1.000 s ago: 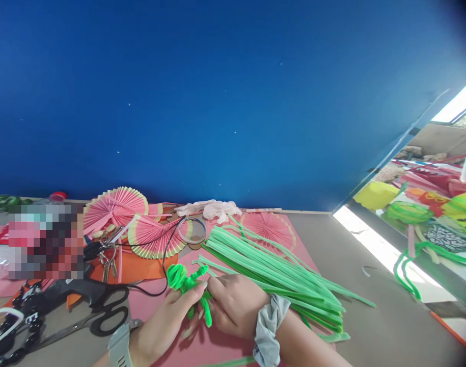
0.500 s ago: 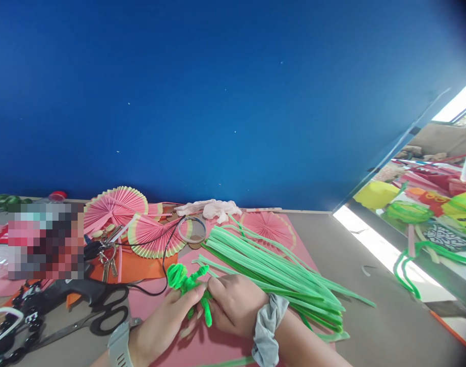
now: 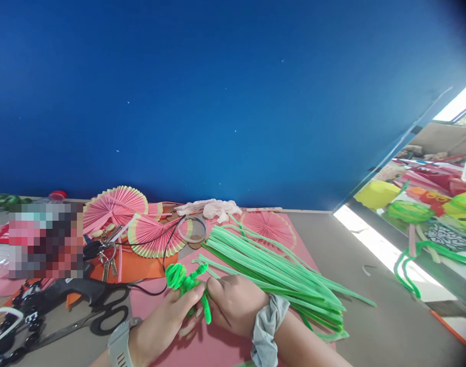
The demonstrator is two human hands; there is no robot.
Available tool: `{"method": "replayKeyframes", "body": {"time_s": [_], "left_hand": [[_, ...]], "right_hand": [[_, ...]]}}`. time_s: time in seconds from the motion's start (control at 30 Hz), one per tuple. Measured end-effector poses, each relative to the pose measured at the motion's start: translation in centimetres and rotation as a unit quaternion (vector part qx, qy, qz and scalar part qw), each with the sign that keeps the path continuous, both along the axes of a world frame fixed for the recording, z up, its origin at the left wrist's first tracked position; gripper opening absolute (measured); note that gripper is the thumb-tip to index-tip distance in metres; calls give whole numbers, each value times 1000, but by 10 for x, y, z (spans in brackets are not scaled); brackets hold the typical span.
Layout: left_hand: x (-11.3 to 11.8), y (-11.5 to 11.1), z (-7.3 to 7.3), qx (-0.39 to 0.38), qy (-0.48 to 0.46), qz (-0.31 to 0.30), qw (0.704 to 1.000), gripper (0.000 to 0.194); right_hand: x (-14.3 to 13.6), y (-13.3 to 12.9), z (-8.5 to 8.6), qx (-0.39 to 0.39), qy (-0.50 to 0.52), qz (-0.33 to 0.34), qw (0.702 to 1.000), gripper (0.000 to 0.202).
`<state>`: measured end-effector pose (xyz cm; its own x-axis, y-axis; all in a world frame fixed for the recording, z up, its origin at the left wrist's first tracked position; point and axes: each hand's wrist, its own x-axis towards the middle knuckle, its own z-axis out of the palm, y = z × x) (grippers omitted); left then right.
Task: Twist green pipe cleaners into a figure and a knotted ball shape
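Note:
A small bright green figure bent from pipe cleaners (image 3: 176,276), with a coiled round head and thin limbs, is held between both hands low in the middle of the head view. My left hand (image 3: 173,311) pinches its body between thumb and fingers. From the other side, my right hand (image 3: 233,303) closes on the figure at its right limbs; its fingertips are partly hidden. Just beyond the right hand lies a thick bundle of green pipe cleaners (image 3: 271,270) on pink paper (image 3: 171,351).
Left of the hands lie black-handled scissors (image 3: 109,320), a glue gun (image 3: 78,291) with its black cord, keys (image 3: 109,257) and black beads (image 3: 32,331). Pleated pink paper fans (image 3: 156,235) and a tape roll (image 3: 192,230) sit further back. A blue panel (image 3: 233,102) rises behind.
Almost nothing differs. The green figure has shifted very slightly within the hands, and the light green strip at the bottom edge shows less.

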<state>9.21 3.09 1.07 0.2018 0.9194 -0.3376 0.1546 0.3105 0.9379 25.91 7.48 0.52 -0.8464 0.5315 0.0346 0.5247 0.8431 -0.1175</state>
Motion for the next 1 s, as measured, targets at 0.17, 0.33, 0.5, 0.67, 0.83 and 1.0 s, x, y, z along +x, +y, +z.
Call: {"method": "replayKeyframes", "body": {"time_s": [0.17, 0.33, 0.5, 0.67, 0.83, 1.0], "left_hand": [[-2, 0, -2, 2, 40, 22, 999, 33], [-11, -5, -19, 50, 45, 51, 996, 23], [-9, -3, -13, 51, 2, 60, 997, 29], [-2, 3, -11, 39, -11, 41, 998, 27], [-5, 2, -39, 165, 74, 41, 983, 25], [-16, -4, -56, 387, 316, -38, 865, 47]], "right_hand": [[1, 0, 6, -12, 14, -1, 1000, 13], [5, 1, 14, -74, 56, -11, 996, 12], [9, 4, 15, -98, 128, -7, 987, 14], [9, 4, 11, -136, 151, -40, 978, 15], [7, 2, 14, -189, 182, -71, 962, 22], [3, 1, 22, -283, 222, -88, 929, 28]]}}
